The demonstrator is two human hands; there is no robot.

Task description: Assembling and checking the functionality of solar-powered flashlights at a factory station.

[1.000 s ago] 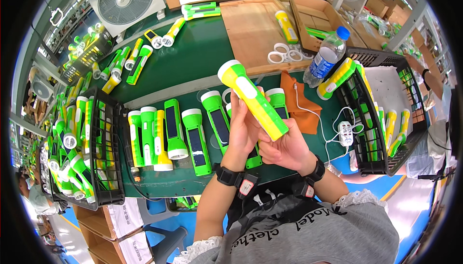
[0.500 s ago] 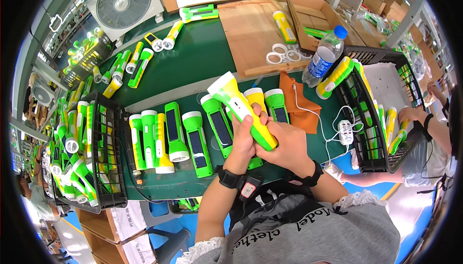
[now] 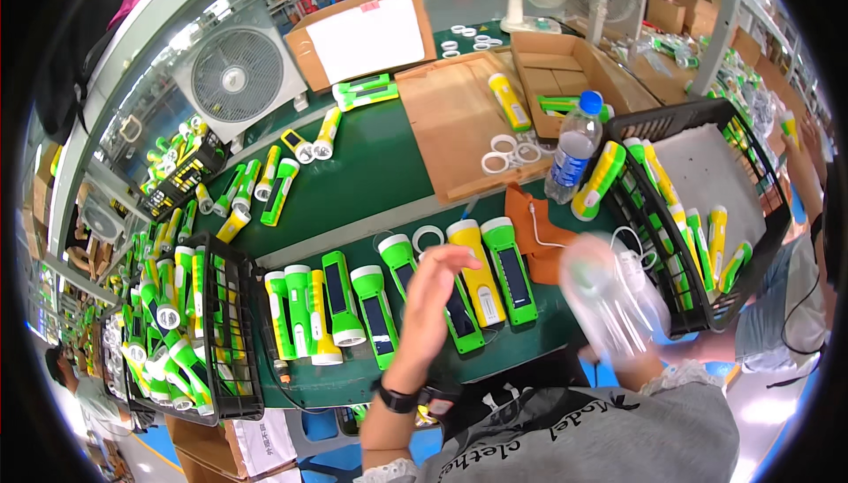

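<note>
While left hand [image 3: 433,293] hovers open over flashlights [image 3: 397,293], right hand [image 3: 614,302] blurred

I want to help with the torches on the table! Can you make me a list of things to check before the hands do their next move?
1. Left hand free: ok, it is open and holds nothing, raised above the row of green torches.
2. Right hand free: cannot tell, it is blurred by motion.
3. Room in the black basket on the right: ok, part of its pale floor shows bare.
4. Torches in the row lying flat, side by side: ok.
5. White cable away from the hands: not ok, it runs by the right hand.
6. Water bottle upright: ok.
</note>
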